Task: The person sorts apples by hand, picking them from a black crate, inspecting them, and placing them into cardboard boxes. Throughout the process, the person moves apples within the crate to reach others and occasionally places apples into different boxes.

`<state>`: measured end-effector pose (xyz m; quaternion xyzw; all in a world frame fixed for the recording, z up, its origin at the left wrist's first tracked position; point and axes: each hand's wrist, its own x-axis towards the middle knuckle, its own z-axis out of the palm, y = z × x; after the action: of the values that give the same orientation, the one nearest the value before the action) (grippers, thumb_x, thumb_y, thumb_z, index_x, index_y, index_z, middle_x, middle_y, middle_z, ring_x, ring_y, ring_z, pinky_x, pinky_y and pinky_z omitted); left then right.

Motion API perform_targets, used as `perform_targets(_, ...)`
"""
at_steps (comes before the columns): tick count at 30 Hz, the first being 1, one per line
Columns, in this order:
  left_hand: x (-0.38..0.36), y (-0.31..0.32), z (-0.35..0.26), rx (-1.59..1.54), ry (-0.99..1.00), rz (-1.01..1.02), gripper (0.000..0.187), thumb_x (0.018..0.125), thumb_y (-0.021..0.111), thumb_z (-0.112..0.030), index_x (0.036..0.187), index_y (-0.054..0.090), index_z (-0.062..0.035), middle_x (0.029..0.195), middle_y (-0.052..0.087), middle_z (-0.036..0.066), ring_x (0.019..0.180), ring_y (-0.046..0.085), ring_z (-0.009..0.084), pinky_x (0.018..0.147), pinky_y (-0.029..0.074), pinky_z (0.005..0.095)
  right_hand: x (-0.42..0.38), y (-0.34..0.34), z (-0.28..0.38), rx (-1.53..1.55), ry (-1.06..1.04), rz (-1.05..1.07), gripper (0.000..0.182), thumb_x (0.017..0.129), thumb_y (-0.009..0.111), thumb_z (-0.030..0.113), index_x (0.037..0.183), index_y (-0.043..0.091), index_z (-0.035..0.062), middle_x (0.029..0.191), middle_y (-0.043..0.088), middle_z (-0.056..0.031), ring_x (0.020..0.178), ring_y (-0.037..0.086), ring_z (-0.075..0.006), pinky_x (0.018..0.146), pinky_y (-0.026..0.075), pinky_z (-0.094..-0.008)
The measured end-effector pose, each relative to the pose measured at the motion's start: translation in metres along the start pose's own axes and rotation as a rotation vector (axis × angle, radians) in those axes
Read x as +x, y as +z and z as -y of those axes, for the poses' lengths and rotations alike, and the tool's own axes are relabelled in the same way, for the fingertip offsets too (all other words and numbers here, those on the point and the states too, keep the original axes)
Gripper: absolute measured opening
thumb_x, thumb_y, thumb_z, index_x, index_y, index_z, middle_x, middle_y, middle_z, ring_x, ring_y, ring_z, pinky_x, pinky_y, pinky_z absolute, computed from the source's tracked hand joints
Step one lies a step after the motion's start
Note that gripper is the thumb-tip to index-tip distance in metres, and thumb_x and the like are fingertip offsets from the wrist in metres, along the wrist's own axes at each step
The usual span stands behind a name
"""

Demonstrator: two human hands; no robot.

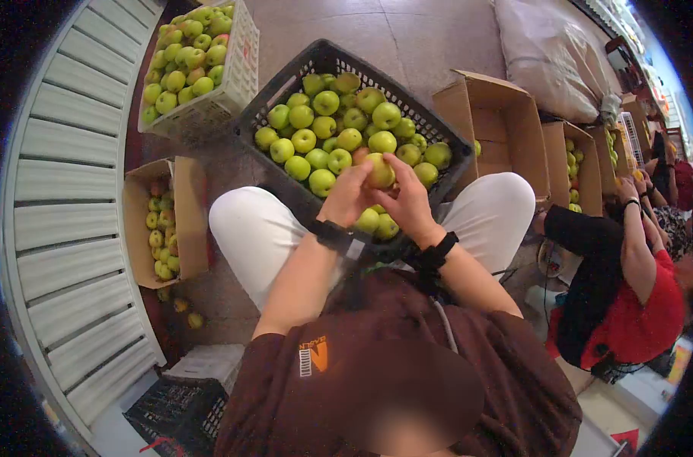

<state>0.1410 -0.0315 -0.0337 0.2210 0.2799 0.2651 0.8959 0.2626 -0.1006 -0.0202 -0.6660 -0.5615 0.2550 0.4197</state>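
Between my knees stands a black crate (325, 55) filled with green apples. Over its near part, my left hand (348, 194) and my right hand (409, 199) close around one yellow-green apple (380, 172) from both sides. The fingers of both hands touch this apple, and its upper face shows between them. More green apples (322, 181) lie in the crate just beyond and beneath my hands.
A white crate of apples (244, 72) stands upper left, above a cardboard box of apples (192, 228). An open cardboard box (506, 129) and another holding apples (550, 156) are at right. A co-worker in red (643, 312) sits at far right.
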Motion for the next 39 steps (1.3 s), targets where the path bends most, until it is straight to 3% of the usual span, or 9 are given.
perform_targets(5,-0.002,-0.008,-0.006,0.188,-0.050,-0.192,0.045,0.088,0.045,-0.043,0.116,0.046,-0.0078,0.104,0.056,0.008,0.087,0.059,0.0188,0.071,0.051,0.0333,0.001,0.009,-0.008,0.153,0.206,-0.001,0.059,0.067,0.072,0.014,0.118,0.044,0.0035,0.104,0.056,-0.0168,0.095,0.057,-0.0263,0.079,0.047,-0.0324)
perform_targets(6,-0.011,0.002,-0.015,0.258,-0.036,-0.190,0.048,0.088,0.042,-0.048,0.112,0.047,-0.0064,0.101,0.057,0.011,0.084,0.060,0.0207,0.071,0.051,0.0337,0.008,-0.002,0.003,0.070,0.010,-0.070,0.058,0.068,0.072,0.017,0.116,0.046,0.0018,0.100,0.058,-0.0149,0.089,0.059,-0.0194,0.076,0.048,-0.0307)
perform_targets(9,-0.012,-0.003,-0.014,0.157,0.043,-0.134,0.048,0.087,0.042,-0.049,0.106,0.047,-0.0057,0.099,0.057,0.013,0.084,0.061,0.0225,0.070,0.051,0.0343,0.023,-0.023,0.003,0.789,0.461,0.068,0.052,0.074,0.067,0.017,0.117,0.045,-0.0017,0.101,0.059,-0.0117,0.087,0.058,-0.0159,0.073,0.049,-0.0310)
perform_targets(13,-0.013,-0.003,-0.017,0.180,0.168,-0.135,0.043,0.087,0.047,-0.043,0.104,0.049,-0.0037,0.086,0.059,0.009,0.078,0.062,0.0191,0.062,0.049,0.0284,0.021,-0.039,-0.029,1.494,0.551,0.165,0.046,0.083,0.052,0.033,0.115,0.047,0.0009,0.102,0.058,-0.0117,0.081,0.058,-0.0199,0.068,0.049,-0.0317)
perform_targets(17,0.002,-0.028,0.003,1.089,0.185,-0.290,0.034,0.080,0.059,-0.034,0.095,0.053,-0.0035,0.086,0.061,0.013,0.079,0.061,0.0256,0.065,0.047,0.0351,0.028,-0.086,0.011,1.710,0.394,0.176,0.047,0.082,0.052,0.038,0.116,0.047,0.0064,0.103,0.056,-0.0122,0.075,0.055,-0.0218,0.062,0.048,-0.0309)
perform_targets(19,-0.001,-0.029,0.016,1.656,0.217,-0.232,0.033,0.075,0.063,-0.031,0.090,0.055,-0.0032,0.088,0.061,0.016,0.080,0.059,0.0302,0.068,0.046,0.0391,0.031,-0.120,0.006,1.597,0.271,0.101,0.047,0.082,0.051,0.041,0.116,0.048,0.0078,0.102,0.056,-0.0125,0.075,0.055,-0.0218,0.058,0.047,-0.0300)
perform_targets(24,0.004,-0.033,0.029,1.890,-0.060,-0.022,0.042,0.066,0.068,-0.031,0.096,0.057,-0.0041,0.092,0.060,0.017,0.089,0.056,0.0327,0.075,0.045,0.0414,0.026,-0.230,-0.005,1.426,0.059,-0.217,0.041,0.082,0.053,0.037,0.112,0.049,0.0087,0.099,0.057,-0.0106,0.072,0.056,-0.0196,0.054,0.047,-0.0287)
perform_targets(34,0.018,-0.018,0.036,2.000,-0.318,0.085,0.055,0.060,0.073,-0.031,0.107,0.052,-0.0098,0.098,0.059,0.017,0.093,0.055,0.0330,0.078,0.045,0.0409,-0.014,-0.264,-0.197,0.831,0.709,-0.764,0.037,0.075,0.066,0.022,0.107,0.050,0.0121,0.088,0.056,-0.0056,0.067,0.056,-0.0170,0.051,0.047,-0.0285)
perform_targets(39,0.030,-0.007,0.035,1.993,-0.449,0.045,0.057,0.061,0.073,-0.032,0.108,0.050,-0.0089,0.097,0.060,0.016,0.093,0.056,0.0330,0.077,0.044,0.0404,-0.008,-0.245,-0.285,0.544,0.903,-0.536,0.043,0.071,0.069,0.021,0.105,0.047,0.0066,0.087,0.057,-0.0062,0.069,0.056,-0.0176,0.054,0.047,-0.0295)
